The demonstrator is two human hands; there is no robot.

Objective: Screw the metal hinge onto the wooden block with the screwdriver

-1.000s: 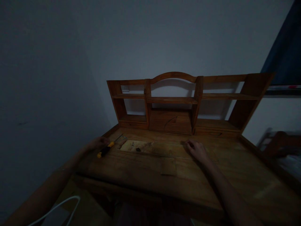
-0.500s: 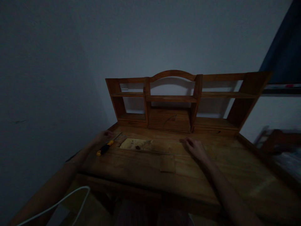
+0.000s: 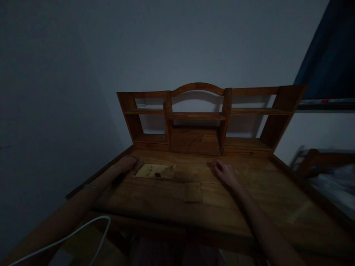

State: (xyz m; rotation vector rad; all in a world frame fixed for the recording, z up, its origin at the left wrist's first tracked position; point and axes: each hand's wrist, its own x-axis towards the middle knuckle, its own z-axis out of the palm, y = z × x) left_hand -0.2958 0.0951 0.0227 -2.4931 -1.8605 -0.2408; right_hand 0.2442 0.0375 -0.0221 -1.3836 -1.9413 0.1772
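My left hand [image 3: 128,163] is curled on the desktop, left of a pale bare patch [image 3: 156,171] with rough, torn edges. A small greenish bit [image 3: 141,162] shows at its fingertips; I cannot make out what the fingers hold. The black-and-yellow screwdriver seen earlier is out of sight, possibly behind my left hand and forearm. My right hand [image 3: 225,173] rests on the wood, thumb and fingers drawn together; anything between them is too dark to name. A small dark piece [image 3: 158,174] lies on the patch.
A wooden shelf unit [image 3: 195,116] stands along the back of the wooden desk [image 3: 166,195]. One white cable [image 3: 69,236] loops across my left forearm at lower left. To the right are a curtain [image 3: 327,62] and a wooden bed frame [image 3: 318,157].
My left hand has moved right and closed near where the screwdriver lay, and the screwdriver no longer shows. My right hand keeps nearly the same place; the view has shifted slightly.
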